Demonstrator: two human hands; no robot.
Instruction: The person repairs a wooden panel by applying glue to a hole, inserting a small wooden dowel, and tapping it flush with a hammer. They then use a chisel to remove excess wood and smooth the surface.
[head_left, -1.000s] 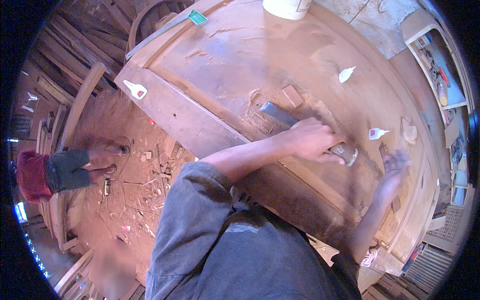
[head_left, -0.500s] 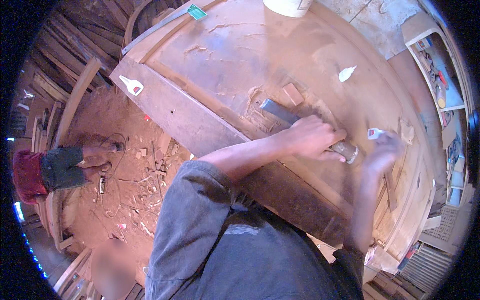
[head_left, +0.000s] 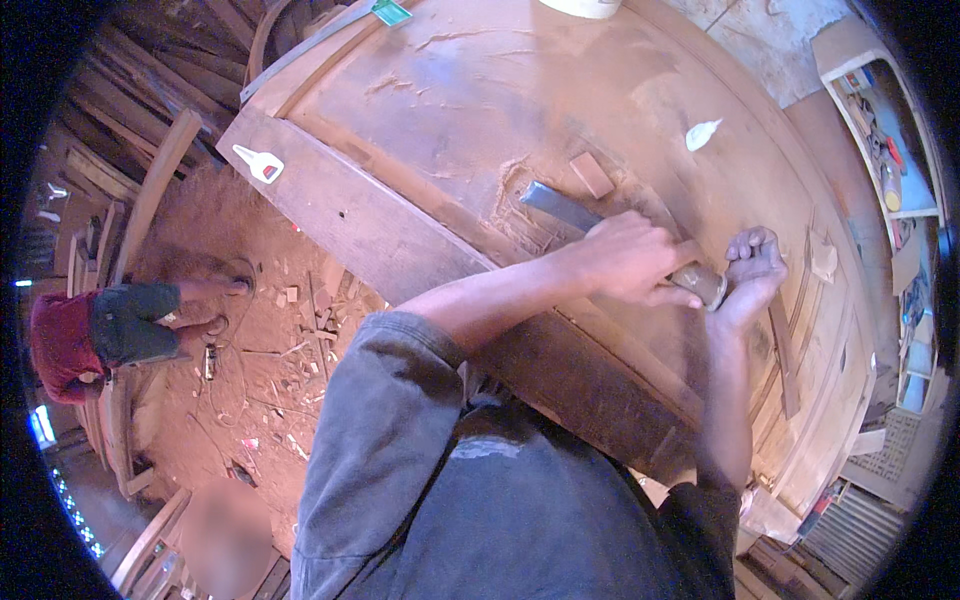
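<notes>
Fingers of our left hand [head_left: 637, 258] are wrapped tight round the chisel [head_left: 562, 207], thumb along the handle; those of our right hand [head_left: 752, 277] are half curled over an upturned palm and have hold of nothing. From the left, a bottle [head_left: 260, 165] lies on the rail [head_left: 395, 240], well apart from both hands. Next come shavings [head_left: 512, 195] on the panel [head_left: 450, 100], with the chisel's tip beside them; whether its edge bites into wood we cannot tell. A small block [head_left: 591, 174] lies just above the blade. Our left grip has hardly shifted over the last second, and the chisel keeps its place beside the block. What has changed is farther right: our right hand, a second ago a blur out past the handle, has come in so that its heel is at the butt end, touching or nearly so. We judge that this sets the right hand to back the chisel while the left steers it. Another bottle [head_left: 702, 134] lies farther up the panel; the one nearer our right hand is now hidden behind it.
</notes>
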